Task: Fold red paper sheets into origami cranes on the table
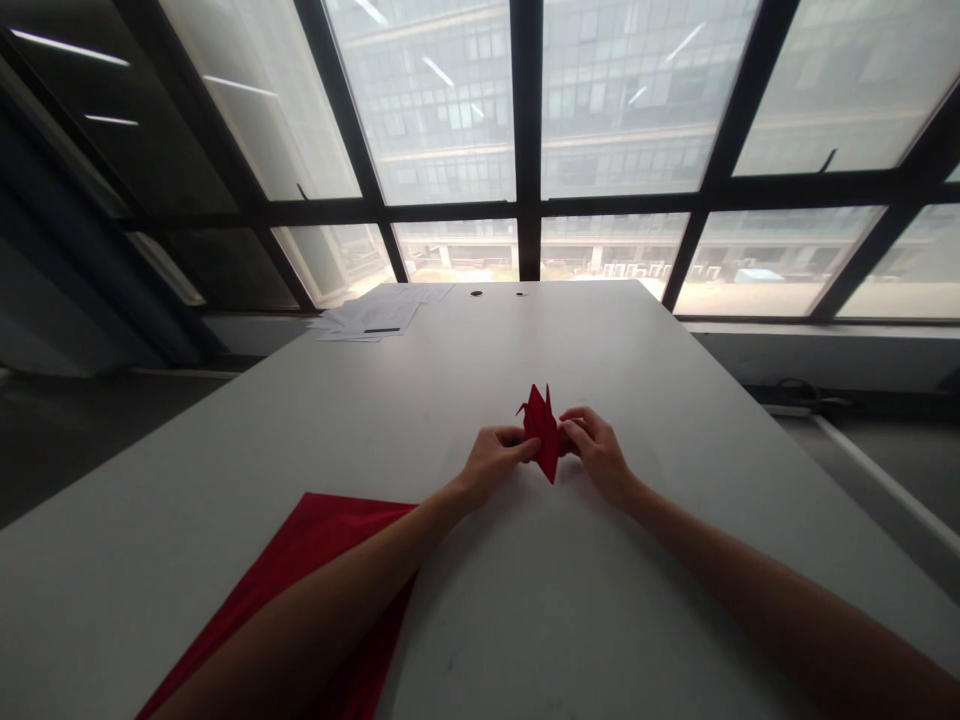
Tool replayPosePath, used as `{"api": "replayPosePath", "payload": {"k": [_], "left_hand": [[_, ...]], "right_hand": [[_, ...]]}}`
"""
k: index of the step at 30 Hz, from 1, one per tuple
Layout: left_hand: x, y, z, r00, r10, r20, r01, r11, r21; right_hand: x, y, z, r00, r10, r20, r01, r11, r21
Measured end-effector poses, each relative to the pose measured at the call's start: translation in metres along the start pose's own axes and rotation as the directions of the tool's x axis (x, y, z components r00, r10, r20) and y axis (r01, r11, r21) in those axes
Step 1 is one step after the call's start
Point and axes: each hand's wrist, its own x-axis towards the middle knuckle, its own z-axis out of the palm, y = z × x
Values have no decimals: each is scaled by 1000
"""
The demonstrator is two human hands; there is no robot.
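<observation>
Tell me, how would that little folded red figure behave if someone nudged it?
The folded red figure is probably light, being small beside the left hand and looking like thin paper. Its narrow tips would likely bend easily, though the creased body may be fairly stiff. Stood on its pointed lower end, it might tip over.

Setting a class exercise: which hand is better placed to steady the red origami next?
Probably the left hand: its thumb lies over the near side of the origami. The right hand is at the right edge, contact unclear.

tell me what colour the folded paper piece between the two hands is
Red; the folded paper piece shows in the head view, the only one.
</observation>
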Motion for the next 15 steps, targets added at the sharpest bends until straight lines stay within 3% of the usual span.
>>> {"api": "replayPosePath", "payload": {"k": [3,7,15], "left_hand": [[0,1,1,1000,-10,-13,10,1000,-1],[-1,2,0,1000,12,6,-12,1000,-11],[-1,1,0,1000,11,11,-11,1000,-6]], "right_hand": [[0,-1,0,999,36,-18,-37,996,-81],[-1,-2,0,996,61,66,-47,978,-203],[-1,4,-1,997,5,80,11,981,-192]]}}
